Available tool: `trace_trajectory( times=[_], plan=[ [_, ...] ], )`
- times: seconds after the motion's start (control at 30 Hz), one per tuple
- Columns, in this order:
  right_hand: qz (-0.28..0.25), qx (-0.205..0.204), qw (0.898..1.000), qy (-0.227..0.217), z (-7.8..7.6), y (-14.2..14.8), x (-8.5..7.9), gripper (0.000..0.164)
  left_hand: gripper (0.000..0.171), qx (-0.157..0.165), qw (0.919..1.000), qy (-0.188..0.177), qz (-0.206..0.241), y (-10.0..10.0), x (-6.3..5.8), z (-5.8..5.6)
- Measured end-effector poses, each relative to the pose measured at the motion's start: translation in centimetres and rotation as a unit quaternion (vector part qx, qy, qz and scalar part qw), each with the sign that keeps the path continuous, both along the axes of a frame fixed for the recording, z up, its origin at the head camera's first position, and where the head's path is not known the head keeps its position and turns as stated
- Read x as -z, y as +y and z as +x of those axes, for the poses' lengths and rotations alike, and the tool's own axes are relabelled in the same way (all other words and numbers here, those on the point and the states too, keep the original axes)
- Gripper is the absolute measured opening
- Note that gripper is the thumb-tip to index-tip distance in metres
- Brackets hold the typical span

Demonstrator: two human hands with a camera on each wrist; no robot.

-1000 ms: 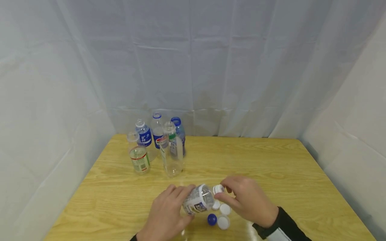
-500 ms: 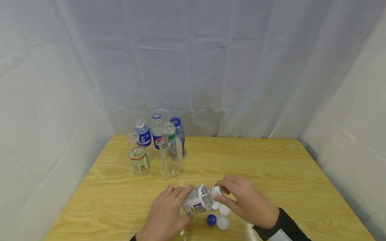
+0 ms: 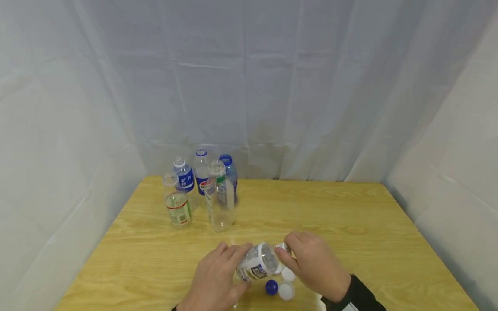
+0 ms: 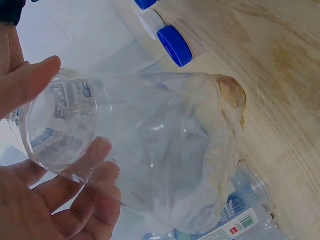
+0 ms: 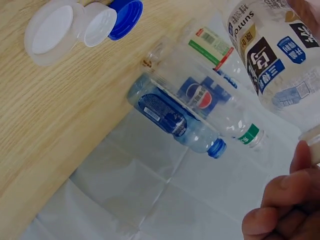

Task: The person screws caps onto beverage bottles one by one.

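My left hand grips a clear plastic bottle with a white printed label, tilted with its top end to the right. The label shows large dark characters in the right wrist view. At the bottle's top end my right hand pinches a small white cap, mostly covered by thumb and fingers. Whether the cap sits on the neck or just apart from it, I cannot tell. Below lie a blue cap and several white caps on the wooden table.
Several uncapped bottles stand together at the back left, among them a blue bottle, a blue-labelled bottle and a bottle with a green and red label. A pale curtain closes off the back and sides.
My right thumb and fingers have shifted round the white cap, hiding more of it. The left hand keeps its hold on the bottle. The whole head view has shifted slightly.
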State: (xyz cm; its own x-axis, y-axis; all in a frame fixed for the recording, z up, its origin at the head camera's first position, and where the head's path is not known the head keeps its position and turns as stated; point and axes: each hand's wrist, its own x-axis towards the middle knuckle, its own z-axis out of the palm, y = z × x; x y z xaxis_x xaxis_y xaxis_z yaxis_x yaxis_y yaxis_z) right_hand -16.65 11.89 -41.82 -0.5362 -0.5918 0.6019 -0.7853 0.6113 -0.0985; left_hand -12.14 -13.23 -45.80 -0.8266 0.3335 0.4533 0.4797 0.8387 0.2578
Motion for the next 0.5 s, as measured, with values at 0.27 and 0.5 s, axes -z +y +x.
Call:
trace_trajectory(
  times=[0.27,0.5],
  plan=[
    [-0.066,-0.146,0.984,-0.079,-0.1,1.3,-0.4,0.035,0.083,0.036,0.9929,-0.097,0.058,-0.8,0.0,-0.1],
    [-0.049,-0.157,0.981,-0.102,-0.1,1.5,-0.8,0.037,0.084,0.065,0.9803,-0.155,0.104,-1.0,0.1,-0.3]
  ],
)
